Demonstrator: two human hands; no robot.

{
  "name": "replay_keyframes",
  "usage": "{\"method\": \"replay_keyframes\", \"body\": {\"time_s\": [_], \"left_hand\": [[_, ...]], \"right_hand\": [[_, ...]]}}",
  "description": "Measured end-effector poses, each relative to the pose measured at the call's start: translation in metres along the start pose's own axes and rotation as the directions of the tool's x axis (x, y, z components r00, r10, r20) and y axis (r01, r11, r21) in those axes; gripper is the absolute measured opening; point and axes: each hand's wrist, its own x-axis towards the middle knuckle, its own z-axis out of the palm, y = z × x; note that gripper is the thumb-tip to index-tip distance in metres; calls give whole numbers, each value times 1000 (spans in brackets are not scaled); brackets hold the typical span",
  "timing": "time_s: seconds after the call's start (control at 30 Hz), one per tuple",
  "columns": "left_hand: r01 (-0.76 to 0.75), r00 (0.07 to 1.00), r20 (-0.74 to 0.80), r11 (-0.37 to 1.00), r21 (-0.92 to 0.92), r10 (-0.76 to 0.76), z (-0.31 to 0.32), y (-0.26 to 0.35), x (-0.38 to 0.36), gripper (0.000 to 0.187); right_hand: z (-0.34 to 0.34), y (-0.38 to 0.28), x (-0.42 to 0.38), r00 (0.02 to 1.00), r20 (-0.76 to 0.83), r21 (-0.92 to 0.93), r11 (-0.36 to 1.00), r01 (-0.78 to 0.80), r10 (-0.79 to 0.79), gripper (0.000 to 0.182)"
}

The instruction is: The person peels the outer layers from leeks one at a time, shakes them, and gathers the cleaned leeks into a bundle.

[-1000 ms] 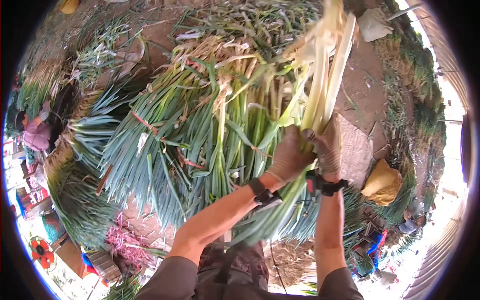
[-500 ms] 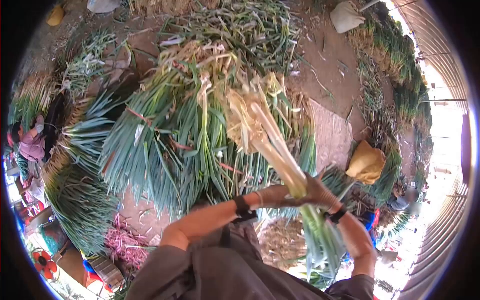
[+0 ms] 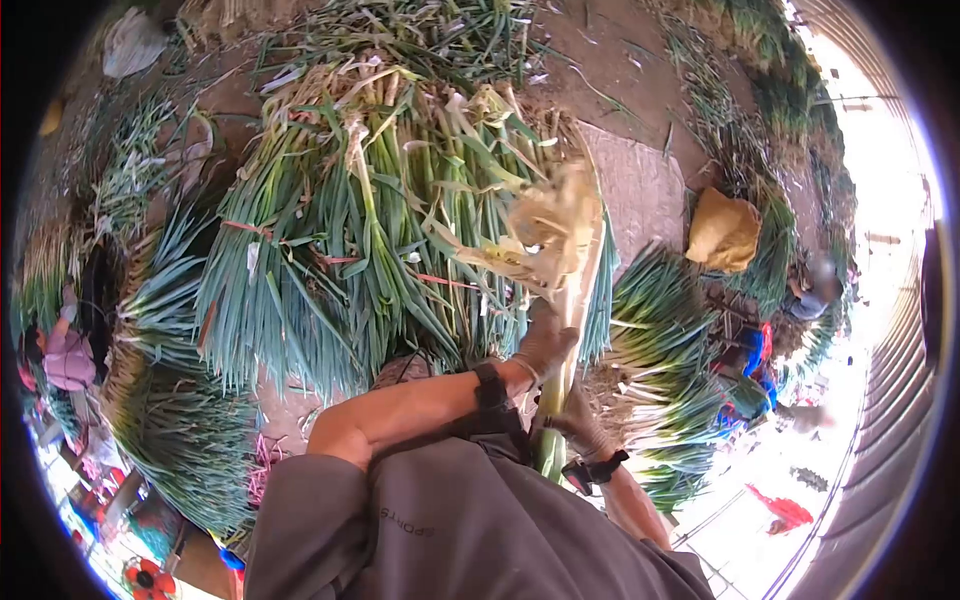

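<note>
A couple of long green onions (image 3: 575,300) stand upright in front of my body, their pale stalks topped by dry, yellowish outer leaves that are blurred by motion. Gloved and wearing a wristband, my left hand (image 3: 546,345) grips them around the pale stalk. Lower down, near my waist, my right hand (image 3: 582,424) is closed around the greener part; its fingertips are partly hidden. Just beyond my hands lies a large heap of green onions (image 3: 400,220), roots away from me and leaves towards me.
More green onions (image 3: 655,360) are stacked to the right, with another pile (image 3: 180,440) at left. A yellow-brown sack (image 3: 724,232) stands beyond the right stack. One person in pink (image 3: 68,355) is at far left, another person (image 3: 810,298) at far right. Cardboard (image 3: 640,190) covers some ground.
Both hands have drawn the green onions down and closer to my body, turning them more upright. My left hand is now above my right on the stalks. The view has shifted rightwards.
</note>
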Motion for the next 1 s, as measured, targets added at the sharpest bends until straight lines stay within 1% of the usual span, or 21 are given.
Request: {"method": "replay_keyframes", "body": {"time_s": [0.03, 0.07, 0.1, 0.17, 0.2, 0.23, 0.27, 0.3, 0.33, 0.4, 0.5, 0.57, 0.67, 0.7, 0.77, 0.8, 0.87, 0.9, 0.93, 0.97, 1.0], "left_hand": [[41, 999, 18, 995, 86, -43, 11, -2, -1, 80], [40, 999, 20, 990, 135, -43, 17, 0, 0, 77], [38, 999, 22, 982, 185, -42, 23, 3, 1, 74], [-45, 999, 16, 972, 229, 43, 21, 4, 13, 65], [-9, 1000, -28, 999, 36, 10, 17, 23, 15, 66], [21, 997, -67, 987, -159, -32, 12, 42, 15, 67], [46, 992, -95, 935, -351, -84, 9, 55, 16, 68], [116, 988, -45, 901, -417, -148, 4, 42, 25, 62], [67, 992, -67, 898, -436, -107, -1, 42, 27, 62], [-100, 959, -277, 845, -524, -58, 3, 71, 28, 56], [51, 965, -184, 825, -564, -186, -20, 52, 37, 60], [109, 954, -136, 732, -673, -267, -28, 62, 48, 57], [-12, 943, -221, 640, -769, -247, -50, 35, 97, 50], [44, 942, -171, 612, -790, -288, -60, 39, 104, 47], [158, 927, -70, 553, -818, -369, -83, 46, 112, 43], [137, 934, -69, 532, -835, -349, -92, 46, 118, 42], [103, 950, -60, 489, -866, -307, -110, 44, 136, 40], [120, 944, -83, 570, -813, -318, -134, 11, 163, 41], [112, 951, -101, 628, -770, -293, -148, 13, 188, 41], [129, 940, -182, 796, -592, -288, -178, 25, 195, 39], [113, 944, -250, 924, -365, -215, -211, 41, 206, 38]], "right_hand": [[0, 6, -2, 995, -29, 34, 995, -91, 92, 83], [-1, 7, -4, 982, -51, 66, 981, -181, 185, 77], [-1, 2, -6, 975, -48, 127, 969, -211, 218, 62], [-11, 13, -12, 963, -5, 120, 956, -268, 271, 59], [-14, 15, -13, 955, 21, 114, 948, -296, 295, 57], [-14, 16, -13, 968, -1, 93, 963, -251, 252, 57], [-12, 15, -14, 977, -22, 71, 975, -210, 212, 56], [-11, 14, -16, 984, -44, 50, 984, -172, 174, 56], [-9, 10, -19, 978, -30, 57, 977, -203, 205, 57], [-9, -2, -22, 966, 1, 61, 964, -260, 260, 58], [-4, -13, -25, 966, -30, 14, 967, -255, 255, 64], [-3, -13, -27, 967, -32, -33, 966, -255, 254, 71], [-4, -10, -36, 953, -18, -179, 937, -300, 302, 79], [-4, -10, -37, 946, -12, -240, 917, -318, 324, 82], [0, -21, -37, 945, -30, -280, 905, -322, 327, 85], [4, -30, -38, 944, -38, -294, 899, -325, 328, 86], [11, -52, -42, 943, -100, -358, 873, -332, 317, 81], [13, -62, -44, 946, -122, -386, 864, -323, 300, 79], [14, -72, -46, 949, -143, -414, 854, -315, 281, 78], [15, -82, -49, 946, -141, -424, 846, -323, 291, 76], [16, -85, -55, 944, -163, -467, 820, -330, 287, 76]]}}
